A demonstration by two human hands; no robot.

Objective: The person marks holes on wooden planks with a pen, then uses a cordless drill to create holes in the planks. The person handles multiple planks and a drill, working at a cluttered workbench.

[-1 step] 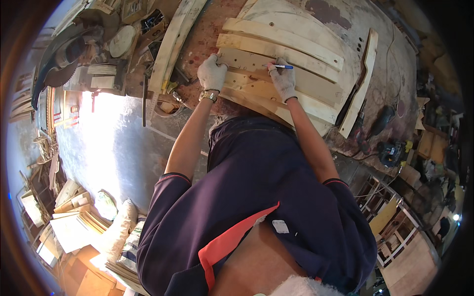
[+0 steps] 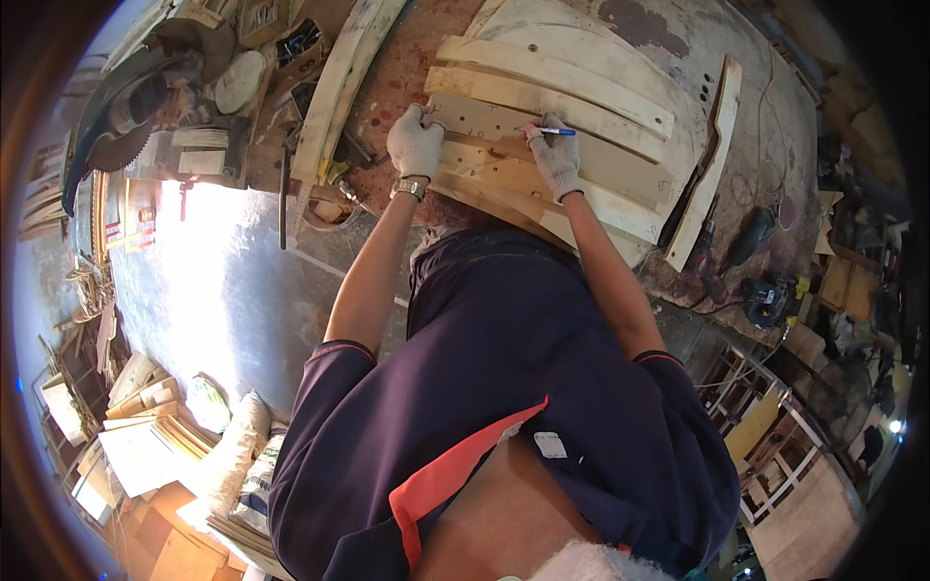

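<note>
My right hand (image 2: 556, 163), in a pale knitted glove, is closed round a blue-and-white pen (image 2: 559, 131). Its tip end points left, over a tan curved board (image 2: 620, 167) that bears small holes and faint marks. At this board's left end is my left hand (image 2: 415, 145), gloved too, with fingers bent and thumb against the board. Pale curved wooden slats (image 2: 552, 66) lie beyond the tan board. Nearer to me, more slats (image 2: 504, 172) with knots and holes pass under my right wrist. My gloves hide parts of the tan board.
The slats lie on a stained worktable (image 2: 717, 87). A narrow curved wooden strip (image 2: 707, 179) lies to the right, with a dark power tool (image 2: 765, 300) by the edge. Long pale boards (image 2: 339, 97) stand left. Stacked wood offcuts (image 2: 155, 445) lie at the lower left.
</note>
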